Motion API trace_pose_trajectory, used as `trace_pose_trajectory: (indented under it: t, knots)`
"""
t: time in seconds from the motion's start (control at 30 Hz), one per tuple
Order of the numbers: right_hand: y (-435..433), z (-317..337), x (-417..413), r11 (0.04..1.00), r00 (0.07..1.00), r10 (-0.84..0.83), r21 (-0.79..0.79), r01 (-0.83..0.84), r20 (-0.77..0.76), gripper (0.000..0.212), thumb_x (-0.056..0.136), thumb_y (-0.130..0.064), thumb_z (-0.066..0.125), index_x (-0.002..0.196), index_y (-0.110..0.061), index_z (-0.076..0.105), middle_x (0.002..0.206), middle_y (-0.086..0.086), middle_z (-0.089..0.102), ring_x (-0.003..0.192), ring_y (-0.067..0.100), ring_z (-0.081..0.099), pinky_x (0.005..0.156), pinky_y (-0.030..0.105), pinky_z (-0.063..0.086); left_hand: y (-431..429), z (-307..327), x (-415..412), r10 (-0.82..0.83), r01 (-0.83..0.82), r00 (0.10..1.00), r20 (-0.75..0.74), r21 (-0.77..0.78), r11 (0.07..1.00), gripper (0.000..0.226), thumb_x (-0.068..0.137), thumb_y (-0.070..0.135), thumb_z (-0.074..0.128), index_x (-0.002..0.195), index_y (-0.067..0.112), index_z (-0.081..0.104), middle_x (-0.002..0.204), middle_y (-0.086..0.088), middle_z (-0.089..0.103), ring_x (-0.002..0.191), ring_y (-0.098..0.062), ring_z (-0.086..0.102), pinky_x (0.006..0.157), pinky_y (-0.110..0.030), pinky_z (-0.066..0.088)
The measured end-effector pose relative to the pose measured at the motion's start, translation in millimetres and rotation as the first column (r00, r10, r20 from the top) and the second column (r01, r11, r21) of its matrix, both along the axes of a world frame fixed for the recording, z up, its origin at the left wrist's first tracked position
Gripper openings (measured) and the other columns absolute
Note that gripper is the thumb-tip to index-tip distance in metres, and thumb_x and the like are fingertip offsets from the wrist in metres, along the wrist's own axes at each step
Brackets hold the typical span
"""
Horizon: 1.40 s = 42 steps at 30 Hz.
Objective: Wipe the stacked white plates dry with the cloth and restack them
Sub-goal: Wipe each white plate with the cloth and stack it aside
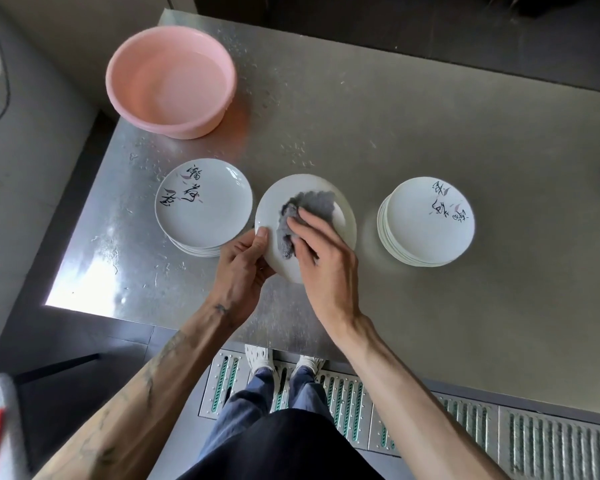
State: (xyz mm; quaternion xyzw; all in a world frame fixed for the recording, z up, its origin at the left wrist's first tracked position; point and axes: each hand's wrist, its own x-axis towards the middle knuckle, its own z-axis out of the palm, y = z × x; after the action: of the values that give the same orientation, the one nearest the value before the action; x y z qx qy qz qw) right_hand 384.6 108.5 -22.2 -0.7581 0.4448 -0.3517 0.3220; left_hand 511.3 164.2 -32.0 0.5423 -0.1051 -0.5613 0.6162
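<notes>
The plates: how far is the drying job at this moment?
Done, probably: the right stack, on dry table. In hand: left hand grips one plate, right hand holds the grey cloth against it. Left: likely the left stack, standing among water drops.

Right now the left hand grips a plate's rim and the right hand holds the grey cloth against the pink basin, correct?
No. The head view shows the right hand holding the grey cloth against that plate; the left hand grips its rim.
</notes>
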Motion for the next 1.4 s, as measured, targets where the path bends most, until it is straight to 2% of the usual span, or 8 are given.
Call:
trace_pose_trajectory:
  t: [0.1, 0.27, 0.5, 0.67, 0.8, 0.9, 1.13, 1.4]
  knots:
    - [-21, 3, 0, 0.998, 0.998, 0.048, -0.037, -0.050, -0.052, 0.030, 0.095, 0.000, 0.066, 0.122, -0.009, 0.074, 0.136, 0.000, 0.066, 0.122, 0.012, 0.064, 0.107, 0.026, 0.048, 3, 0, 4, 0.021, -0.021, 1.000, -0.006, -0.010, 1.000, 0.036, 0.104, 0.026, 0.050, 0.123, 0.001, 0.067, 0.115, -0.013, 0.072, 0.101, -0.018, 0.068, 0.080, -0.032, 0.060]
    - [-32, -3, -27, 0.993, 0.988, -0.118, -0.010, 0.117, -0.102, 0.031, 0.094, 0.001, 0.065, 0.122, -0.009, 0.074, 0.137, 0.001, 0.065, 0.122, 0.015, 0.064, 0.106, 0.035, 0.050, 5, 1, 9, 0.054, -0.054, 0.998, 0.017, 0.005, 0.999, 0.032, 0.107, 0.026, 0.049, 0.119, 0.004, 0.070, 0.109, -0.005, 0.073, 0.097, -0.013, 0.067, 0.078, -0.030, 0.060]
    - [-36, 10, -3, 0.994, 0.994, 0.059, -0.090, -0.067, -0.097, 0.032, 0.096, 0.002, 0.063, 0.126, -0.008, 0.072, 0.136, 0.002, 0.065, 0.123, 0.014, 0.062, 0.108, 0.024, 0.046, 5, 2, 1, -0.013, 0.013, 1.000, -0.005, 0.001, 1.000, 0.049, 0.100, 0.030, 0.052, 0.130, -0.009, 0.059, 0.118, -0.018, 0.065, 0.105, -0.024, 0.060, 0.084, -0.035, 0.059]
    - [-69, 12, -16, 0.996, 0.998, -0.050, 0.073, 0.053, -0.045, 0.041, 0.095, 0.003, 0.061, 0.133, -0.011, 0.068, 0.125, 0.002, 0.067, 0.109, 0.001, 0.061, 0.097, 0.011, 0.043, 2, 3, 7, 0.035, -0.035, 0.999, -0.003, -0.007, 0.999, 0.038, 0.105, 0.025, 0.050, 0.127, -0.002, 0.065, 0.118, -0.012, 0.067, 0.104, -0.019, 0.063, 0.082, -0.032, 0.061]
    - [-42, -5, -33, 0.951, 0.983, -0.175, 0.265, 0.158, 0.045, 0.036, 0.094, 0.007, 0.062, 0.126, -0.006, 0.071, 0.117, 0.006, 0.069, 0.104, -0.001, 0.065, 0.097, 0.019, 0.049, 0, 0, 12, 0.103, -0.104, 0.994, -0.031, -0.009, 0.995, 0.031, 0.109, 0.022, 0.046, 0.116, 0.010, 0.074, 0.112, -0.004, 0.073, 0.099, -0.014, 0.067, 0.082, -0.031, 0.060]
    - [-1, -15, -35, 0.944, 0.978, -0.207, 0.268, 0.190, 0.036, 0.037, 0.093, 0.005, 0.065, 0.127, -0.009, 0.071, 0.122, 0.002, 0.067, 0.110, 0.002, 0.066, 0.098, 0.013, 0.046, 1, -5, 11, 0.135, -0.135, 0.990, -0.045, 0.013, 0.991, 0.032, 0.109, 0.023, 0.046, 0.117, 0.010, 0.073, 0.114, -0.005, 0.073, 0.101, -0.014, 0.066, 0.085, -0.031, 0.060]
    - [-40, -16, -31, 0.885, 0.947, -0.311, 0.389, 0.256, 0.085, 0.037, 0.096, 0.004, 0.059, 0.131, -0.008, 0.068, 0.126, -0.002, 0.071, 0.117, 0.006, 0.066, 0.109, 0.031, 0.049, -1, -5, 3, 0.121, -0.120, 0.991, -0.054, 0.017, 0.993, 0.035, 0.108, 0.024, 0.048, 0.128, 0.003, 0.067, 0.120, -0.009, 0.070, 0.105, -0.016, 0.065, 0.089, -0.033, 0.059]
    - [34, -5, 1, 0.993, 0.992, -0.118, 0.020, 0.119, -0.039, 0.043, 0.094, 0.002, 0.067, 0.135, -0.010, 0.066, 0.144, 0.002, 0.061, 0.128, 0.012, 0.061, 0.110, 0.027, 0.047, -15, 0, -13, 0.178, -0.179, 0.978, -0.106, -0.003, 0.984, 0.028, 0.109, 0.020, 0.045, 0.115, 0.003, 0.068, 0.109, -0.017, 0.068, 0.093, -0.023, 0.064, 0.079, -0.029, 0.057]
